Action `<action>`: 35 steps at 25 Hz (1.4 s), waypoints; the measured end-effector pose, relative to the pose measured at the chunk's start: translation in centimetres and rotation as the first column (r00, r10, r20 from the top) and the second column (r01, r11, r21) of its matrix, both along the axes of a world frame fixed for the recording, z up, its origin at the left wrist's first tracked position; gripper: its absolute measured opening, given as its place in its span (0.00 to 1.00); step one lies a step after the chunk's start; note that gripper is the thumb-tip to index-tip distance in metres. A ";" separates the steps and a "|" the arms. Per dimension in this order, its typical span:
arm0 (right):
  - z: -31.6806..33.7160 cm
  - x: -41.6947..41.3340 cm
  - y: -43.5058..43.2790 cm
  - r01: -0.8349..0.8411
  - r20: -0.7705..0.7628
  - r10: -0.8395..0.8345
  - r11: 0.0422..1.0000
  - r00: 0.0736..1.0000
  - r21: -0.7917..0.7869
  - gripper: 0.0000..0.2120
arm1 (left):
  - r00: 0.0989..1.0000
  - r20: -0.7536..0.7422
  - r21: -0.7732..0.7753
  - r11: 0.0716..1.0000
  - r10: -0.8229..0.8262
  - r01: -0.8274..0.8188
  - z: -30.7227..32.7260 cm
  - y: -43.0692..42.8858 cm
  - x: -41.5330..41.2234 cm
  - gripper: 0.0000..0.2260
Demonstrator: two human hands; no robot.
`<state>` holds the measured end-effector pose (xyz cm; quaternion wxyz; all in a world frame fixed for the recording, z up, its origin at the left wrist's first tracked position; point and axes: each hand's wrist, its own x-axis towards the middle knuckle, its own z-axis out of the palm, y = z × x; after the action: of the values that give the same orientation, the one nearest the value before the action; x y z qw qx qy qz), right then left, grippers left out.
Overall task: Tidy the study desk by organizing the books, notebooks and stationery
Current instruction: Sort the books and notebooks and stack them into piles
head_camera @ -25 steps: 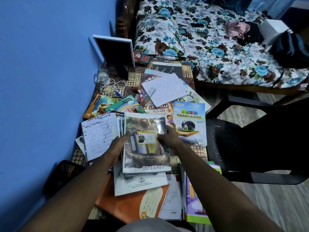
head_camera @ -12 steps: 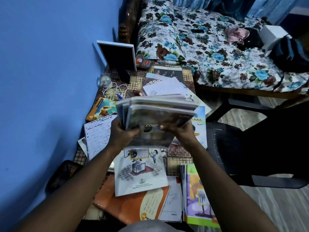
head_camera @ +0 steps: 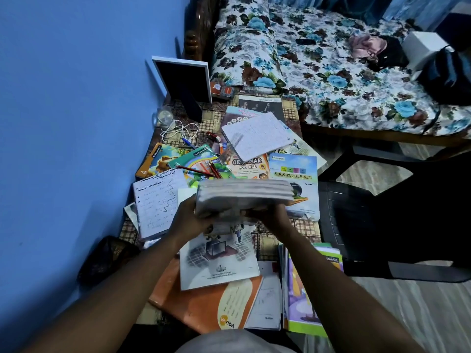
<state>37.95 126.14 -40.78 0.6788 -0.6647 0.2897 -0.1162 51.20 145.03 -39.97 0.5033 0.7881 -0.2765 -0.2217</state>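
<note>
A stack of several books [head_camera: 242, 197] is held upright on its edge above the desk, page edges facing me. My left hand [head_camera: 187, 216] grips its left end and my right hand [head_camera: 270, 217] grips its right end from below. Under the stack lies a white textbook [head_camera: 219, 261] on an orange book [head_camera: 204, 304]. A handwritten notebook [head_camera: 159, 202] lies to the left. The Grammar book [head_camera: 248, 166] and the Knowledge book [head_camera: 295, 171] lie beyond the stack. Red pencils [head_camera: 204, 170] and a blue pen [head_camera: 188, 143] lie among the far books.
The desk [head_camera: 303, 226] has a checked cloth and stands against a blue wall. A photo frame [head_camera: 183, 82] leans at the far left, with a white cable [head_camera: 178, 129] near it. A black plastic chair [head_camera: 382, 220] stands right. A floral bed [head_camera: 331, 80] lies beyond.
Both hands lifted the stack off the desk a second ago, uncovering the white textbook. Since then the stack has tipped further onto its edge and come down a little toward the desk.
</note>
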 end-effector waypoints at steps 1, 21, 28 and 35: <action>0.3 0.2 0.0 0.012 0.011 -0.012 0.999 1.000 0.032 0.20 | 1.000 -0.016 0.008 1.000 0.020 -0.020 0.4 -0.1 0.2 0.18; -0.3 -3.9 1.8 -0.266 -0.119 0.311 0.917 0.943 0.297 0.22 | 0.575 -0.411 0.291 0.699 0.708 -0.653 -3.1 6.2 -10.6 0.18; 0.0 -7.3 2.7 -0.236 -0.126 0.283 0.926 0.951 0.295 0.12 | 0.259 -0.228 0.611 0.345 0.939 -0.712 -4.4 9.3 -18.6 0.17; 0.6 -8.9 2.5 -0.204 -0.134 0.249 0.937 0.959 0.282 0.11 | 0.169 -0.605 0.423 0.494 0.778 -0.760 -7.3 8.4 -21.4 0.14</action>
<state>29.09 128.62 -40.17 0.7439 -0.6039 0.2800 0.0590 29.81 153.45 -47.30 0.5989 0.6577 0.3906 -0.2371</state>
